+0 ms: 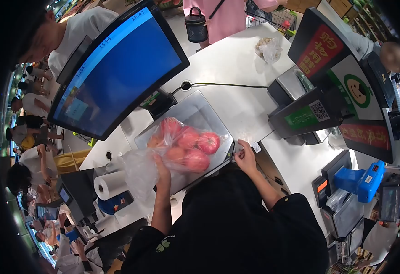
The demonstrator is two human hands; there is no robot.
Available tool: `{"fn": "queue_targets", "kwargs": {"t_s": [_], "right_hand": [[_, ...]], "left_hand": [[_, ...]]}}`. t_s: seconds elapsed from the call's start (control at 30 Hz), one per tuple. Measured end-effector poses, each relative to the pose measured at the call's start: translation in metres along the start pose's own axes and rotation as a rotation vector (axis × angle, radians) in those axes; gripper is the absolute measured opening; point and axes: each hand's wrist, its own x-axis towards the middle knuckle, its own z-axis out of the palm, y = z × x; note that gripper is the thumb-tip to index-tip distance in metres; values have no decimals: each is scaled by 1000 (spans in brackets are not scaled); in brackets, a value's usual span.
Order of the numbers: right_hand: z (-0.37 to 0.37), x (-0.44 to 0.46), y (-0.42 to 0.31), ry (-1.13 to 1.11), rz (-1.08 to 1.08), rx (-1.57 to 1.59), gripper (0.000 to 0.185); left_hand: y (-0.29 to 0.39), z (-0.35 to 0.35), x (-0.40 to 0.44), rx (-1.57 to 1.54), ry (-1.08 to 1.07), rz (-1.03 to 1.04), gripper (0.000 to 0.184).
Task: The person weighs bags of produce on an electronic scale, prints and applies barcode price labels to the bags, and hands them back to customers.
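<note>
A clear plastic bag of red, tomato-like produce rests on the metal scale plate, its loose top spread to the left. My left hand is closed on the gathered plastic at the bag's near left side. Just past the scale's right corner is my right hand, fingers bent and apart, with nothing visible in them. Beside its fingertips a small white label shows at a slot in the counter. A large screen with a blue display stands behind the scale to the left.
Another knotted bag lies on the white counter at the back. A cable crosses it. Display stands and a blue handheld device are at right. A plastic roll sits left. People stand around.
</note>
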Motion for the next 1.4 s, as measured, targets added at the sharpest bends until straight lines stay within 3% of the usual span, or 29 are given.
{"fn": "queue_targets", "kwargs": {"t_s": [0.13,0.2,0.33,0.53,0.57,0.67,0.77,0.83,0.87,0.93,1.03,1.1,1.2,1.23,1.3,1.4], "right_hand": [[8,6,15,-44,-39,-8,13],[7,8,26,-65,-164,-123,12],[0,2,31,-115,-188,-156,10],[-28,12,-11,-7,25,-20,10],[-34,20,-32,-65,118,47,11],[-28,53,-88,-166,107,292,12],[5,90,-134,-459,181,601,15],[37,113,-120,-732,164,528,18],[50,116,-114,-750,162,525,18],[73,121,-114,-1011,208,413,21],[93,114,-107,-1111,118,349,24],[98,107,-101,-1137,136,349,31],[101,94,-99,-951,-81,295,48],[105,92,-100,-961,-82,294,48],[111,87,-102,-730,-180,116,43],[109,87,-108,-721,-203,89,37]], "left_hand": [[-11,-2,-2,-120,-7,-118,41],[-10,-2,-2,-88,33,-173,46],[18,-3,5,-35,-59,-63,44],[9,-7,-2,-57,-72,10,44],[8,-9,-5,-59,-80,22,44],[5,-17,-10,-61,-102,71,46],[-4,-23,-14,-89,-58,120,48],[-26,-26,-20,-106,-13,152,50],[-44,-26,-26,-175,26,64,51],[-38,-29,-25,-239,90,-23,52],[-24,-33,-23,-295,168,-46,47],[-19,-35,-24,-299,137,-54,49],[-4,-35,-26,-321,177,-162,51],[-6,-35,-27,-320,187,-165,51],[-8,-34,-30,-377,200,-251,52],[-7,-34,-28,-393,202,-283,53]]}}
